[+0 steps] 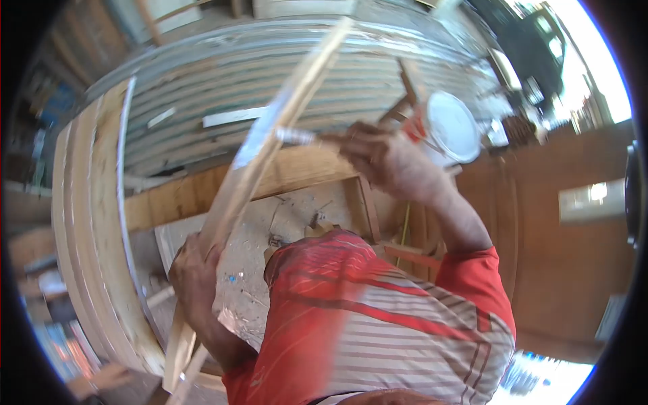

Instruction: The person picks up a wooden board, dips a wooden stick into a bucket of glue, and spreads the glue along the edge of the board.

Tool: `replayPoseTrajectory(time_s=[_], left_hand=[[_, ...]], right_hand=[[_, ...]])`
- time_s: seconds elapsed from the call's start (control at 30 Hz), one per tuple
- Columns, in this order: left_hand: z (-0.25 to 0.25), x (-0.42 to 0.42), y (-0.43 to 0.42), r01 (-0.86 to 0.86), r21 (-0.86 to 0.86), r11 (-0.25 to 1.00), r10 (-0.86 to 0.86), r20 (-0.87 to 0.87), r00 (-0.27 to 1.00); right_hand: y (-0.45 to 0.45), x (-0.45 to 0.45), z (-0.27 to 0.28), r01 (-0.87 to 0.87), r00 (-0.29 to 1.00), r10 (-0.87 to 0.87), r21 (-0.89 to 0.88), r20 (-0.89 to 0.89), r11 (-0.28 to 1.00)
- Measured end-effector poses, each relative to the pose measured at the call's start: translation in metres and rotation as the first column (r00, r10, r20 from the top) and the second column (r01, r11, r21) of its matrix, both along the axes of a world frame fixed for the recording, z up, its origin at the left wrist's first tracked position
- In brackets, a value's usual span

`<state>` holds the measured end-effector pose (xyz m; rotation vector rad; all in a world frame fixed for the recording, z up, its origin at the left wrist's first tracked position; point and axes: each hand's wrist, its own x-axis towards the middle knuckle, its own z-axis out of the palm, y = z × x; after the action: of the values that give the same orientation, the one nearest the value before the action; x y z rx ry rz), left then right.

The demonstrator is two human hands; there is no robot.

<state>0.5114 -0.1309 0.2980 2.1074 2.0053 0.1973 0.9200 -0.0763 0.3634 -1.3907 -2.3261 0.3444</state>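
A long wooden board (233, 182) slants from the lower left to the top centre, with a whitish patch on its upper face. Around its lower part are the fingers of my left hand (196, 273). My right hand (391, 158), right of the board, grips the handle of a brush (295, 136). The pale end of this brush meets the board's right edge beside the whitish patch. Motion blurs the brush and my right fingers a little. Close behind my right hand stands a white bucket (452, 128).
Corrugated metal sheets (182, 88) lie beyond the board. Several planks (101, 223) stand along the left. A wooden beam (182, 196) crosses behind the board. At the right is a brown wooden panel (560, 270). Debris lies on the floor (246, 283).
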Motion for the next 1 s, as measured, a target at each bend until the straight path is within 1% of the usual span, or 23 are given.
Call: replayPoseTrajectory(time_s=[0.03, 0.07, 0.1, 0.13, 0.17, 0.2, 0.23, 0.27, 0.3, 0.33, 0.37, 0.4, 0.43, 0.53, 0.57, 0.6, 0.7, 0.73, 0.8, 0.83, 0.9, 0.93, 1.0], left_hand=[[-0.004, -0.004, -0.001, 0.003, 0.008, 1.000, -0.003, -0.029, 1.000], [-0.009, -0.007, -0.005, -0.001, 0.025, 1.000, 0.003, -0.075, 0.997], [-0.015, -0.010, -0.007, -0.011, 0.058, 0.998, 0.018, -0.112, 0.994], [-0.022, -0.016, -0.010, -0.019, 0.032, 0.999, 0.022, -0.097, 0.995], [-0.025, -0.016, -0.008, -0.027, 0.013, 1.000, 0.028, -0.075, 0.997], [-0.008, -0.005, -0.003, -0.099, -0.163, 0.982, 0.097, -0.017, 0.995], [-0.013, -0.006, -0.007, -0.115, -0.100, 0.988, 0.112, -0.030, 0.993], [-0.018, -0.008, -0.011, -0.107, -0.045, 0.993, 0.106, -0.022, 0.994], [-0.022, -0.011, -0.015, -0.101, 0.004, 0.995, 0.102, -0.021, 0.995], [-0.023, -0.010, -0.014, -0.098, 0.050, 0.994, 0.099, -0.022, 0.995], [-0.015, -0.005, -0.008, -0.105, -0.053, 0.993, 0.103, -0.031, 0.994], [0.000, 0.000, -0.004, -0.113, -0.157, 0.981, 0.107, -0.044, 0.993], [0.008, 0.002, -0.003, -0.129, -0.263, 0.956, 0.116, -0.064, 0.991], [0.004, 0.020, -0.008, -0.174, -0.099, 0.980, 0.171, -0.032, 0.985], [0.002, 0.023, -0.011, -0.163, -0.077, 0.984, 0.161, -0.032, 0.986], [0.005, 0.027, -0.010, -0.181, -0.058, 0.982, 0.179, -0.040, 0.983], [0.006, 0.029, -0.006, -0.103, 0.078, 0.992, 0.103, 0.006, 0.995], [0.007, 0.027, -0.008, -0.141, 0.068, 0.988, 0.142, -0.003, 0.990], [0.004, 0.025, -0.006, -0.140, 0.064, 0.988, 0.140, 0.004, 0.990], [0.006, 0.026, -0.008, -0.171, 0.026, 0.985, 0.171, 0.015, 0.985], [0.010, 0.029, -0.003, -0.192, -0.047, 0.980, 0.193, 0.035, 0.981], [0.004, 0.027, -0.005, -0.183, -0.009, 0.983, 0.183, 0.003, 0.983], [-0.015, 0.013, -0.012, -0.128, 0.061, 0.990, 0.130, -0.040, 0.991]], right_hand=[[-0.006, 0.019, 0.007, 0.038, 0.999, -0.038, 0.049, 0.012, 0.998], [-0.013, 0.050, 0.015, 0.233, 0.972, -0.237, 0.165, 0.002, 0.958], [-0.018, 0.078, 0.030, 0.359, 0.933, -0.357, 0.234, -0.053, 0.903], [-0.025, 0.104, 0.048, 0.590, 0.795, -0.605, 0.162, 0.053, 0.791], [-0.033, 0.140, 0.049, 0.690, 0.656, -0.717, 0.196, 0.237, 0.696], [-0.038, 0.176, 0.044, 0.731, 0.588, -0.706, 0.115, 0.396, 0.673], [-0.038, 0.203, 0.036, 0.774, 0.520, -0.661, 0.029, 0.541, 0.632], [-0.036, 0.219, 0.026, 0.762, 0.603, -0.618, -0.135, 0.505, 0.633], [-0.028, 0.231, 0.007, 0.729, 0.643, -0.545, -0.212, 0.538, 0.651], [-0.017, 0.243, -0.018, 0.633, 0.678, -0.385, -0.232, 0.626, 0.738], [-0.009, 0.258, -0.056, 0.591, 0.707, -0.385, -0.195, 0.593, 0.783], [0.006, 0.259, -0.072, 0.474, 0.728, -0.242, -0.215, 0.642, 0.854], [0.016, 0.261, -0.093, 0.430, 0.743, -0.220, -0.198, 0.632, 0.881], [0.030, 0.286, -0.163, 0.386, 0.794, -0.251, -0.140, 0.553, 0.912], [0.031, 0.307, -0.196, 0.350, 0.755, -0.192, -0.139, 0.627, 0.926], [0.032, 0.300, -0.180, 0.370, 0.778, -0.140, -0.266, 0.613, 0.890], [0.037, 0.281, -0.143, 0.189, 0.724, 0.072, -0.298, 0.686, 0.936], [0.039, 0.272, -0.128, 0.217, 0.696, 0.114, -0.359, 0.709, 0.908], [0.039, 0.262, -0.098, 0.160, 0.804, 0.181, -0.498, 0.567, 0.852], [0.041, 0.266, -0.088, 0.164, 0.895, 0.129, -0.583, 0.427, 0.795], [0.035, 0.272, -0.061, 0.250, 0.961, -0.097, -0.662, 0.259, 0.707], [0.021, 0.272, -0.044, 0.357, 0.934, -0.261, -0.663, 0.244, 0.657], [0.003, 0.266, -0.006, 0.589, 0.803, -0.479, -0.593, 0.354, 0.549]])
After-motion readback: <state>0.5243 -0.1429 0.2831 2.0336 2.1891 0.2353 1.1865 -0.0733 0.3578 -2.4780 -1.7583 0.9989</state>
